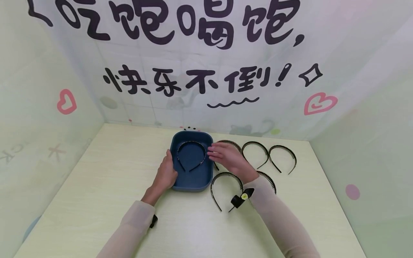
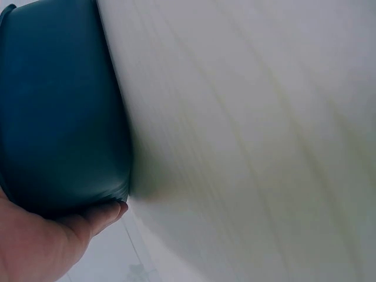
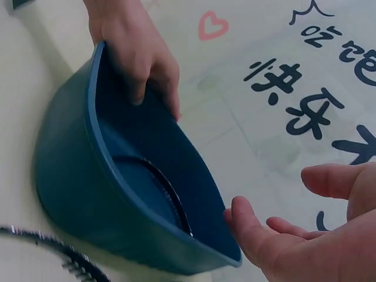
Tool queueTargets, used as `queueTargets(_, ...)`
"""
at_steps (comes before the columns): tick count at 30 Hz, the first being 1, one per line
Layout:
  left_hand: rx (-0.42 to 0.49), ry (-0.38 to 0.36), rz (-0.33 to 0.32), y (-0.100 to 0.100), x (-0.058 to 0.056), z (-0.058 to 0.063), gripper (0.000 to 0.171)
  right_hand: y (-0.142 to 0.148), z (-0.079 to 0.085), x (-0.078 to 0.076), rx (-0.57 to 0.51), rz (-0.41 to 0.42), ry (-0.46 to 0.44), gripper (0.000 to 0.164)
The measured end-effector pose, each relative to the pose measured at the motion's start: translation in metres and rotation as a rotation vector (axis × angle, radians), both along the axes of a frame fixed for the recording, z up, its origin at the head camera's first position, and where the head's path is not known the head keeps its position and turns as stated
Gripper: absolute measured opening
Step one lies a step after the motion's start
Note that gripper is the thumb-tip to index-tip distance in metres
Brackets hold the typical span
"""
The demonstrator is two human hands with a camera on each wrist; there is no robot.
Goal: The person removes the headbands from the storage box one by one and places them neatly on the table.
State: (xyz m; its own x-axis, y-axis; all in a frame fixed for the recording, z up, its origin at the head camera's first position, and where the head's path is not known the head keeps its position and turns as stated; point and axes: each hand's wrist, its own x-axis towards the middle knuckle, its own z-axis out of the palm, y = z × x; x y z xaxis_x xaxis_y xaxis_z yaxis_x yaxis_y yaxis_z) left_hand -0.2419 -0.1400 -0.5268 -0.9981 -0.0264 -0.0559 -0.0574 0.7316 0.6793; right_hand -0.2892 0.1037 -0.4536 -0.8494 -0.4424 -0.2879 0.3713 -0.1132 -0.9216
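A blue plastic bin stands on the table, and a dark toothed headband lies inside it. My left hand grips the bin's left wall; in the right wrist view its fingers hook over the rim. From the left wrist, that hand shows against the bin's outer side. Over the bin's right rim is my right hand, its fingers spread and relaxed with nothing in them. The right wrist view shows this hand beside the rim, thumb apart from the fingers.
More headbands lie right of the bin: one behind the right hand, another at far right, one in front. Others are partly covered by the right hand and sleeve. Printed walls enclose the pale table.
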Motion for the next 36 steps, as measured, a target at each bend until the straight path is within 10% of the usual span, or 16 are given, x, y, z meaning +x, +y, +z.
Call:
queueTargets(18, -0.011, 0.006, 0.001, 0.000, 0.000, 0.000, 0.080, -0.057, -0.015, 0.009, 0.148, -0.002, -0.175, 0.087)
queueTargets(36, 0.002, 0.003, -0.009, -0.001, 0.000, -0.001, 0.081, -0.070, -0.025, -0.007, 0.054, -0.172, -0.253, 0.085)
